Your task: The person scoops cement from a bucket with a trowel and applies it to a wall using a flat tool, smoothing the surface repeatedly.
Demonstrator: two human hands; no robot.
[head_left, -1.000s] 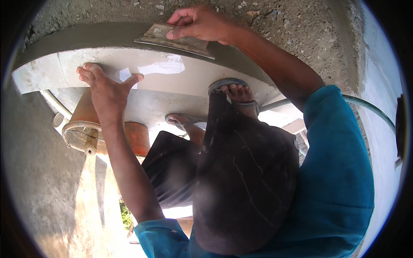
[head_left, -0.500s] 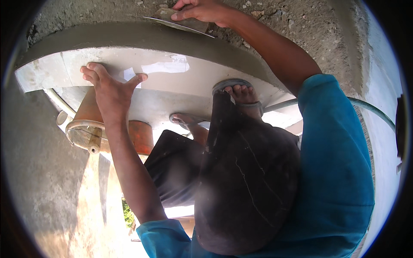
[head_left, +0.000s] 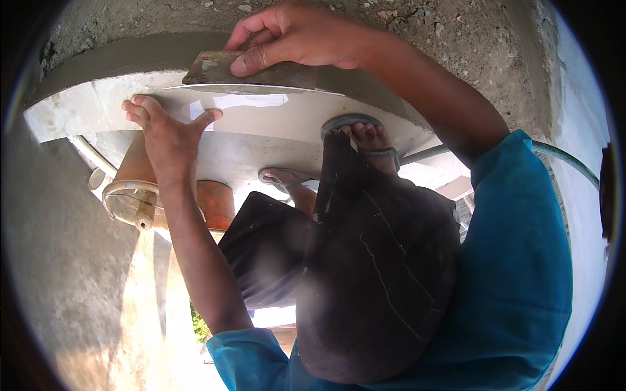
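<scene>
My right hand (head_left: pixel 306 39) grips a flat plastering trowel (head_left: pixel 205 69), thumb on the near side and fingers bent over the far side. The trowel's thin, pale edge reaches over the near rim of a strip of smooth, wet-looking grey mortar (head_left: pixel 124 51). Along that strip's near side stands a pale, curved board (head_left: pixel 306 117) with torn white patches on its face. My left hand (head_left: pixel 171 140) lies against the board, left of the patches, with thumb and fingers spread. The trowel's underside is hidden.
Rough, crumbly grey rubble (head_left: pixel 450 39) lies beyond the mortar. An orange-brown bucket (head_left: pixel 135 163) and another orange container (head_left: pixel 216 203) stand below the board, beside my left forearm. My sandalled foot (head_left: pixel 365 133) is by the board. A green hose (head_left: pixel 567 159) runs at the right.
My right hand has drawn the trowel nearer and to the left, from the mortar's far side to its near rim at the board. My left hand has stayed in place.
</scene>
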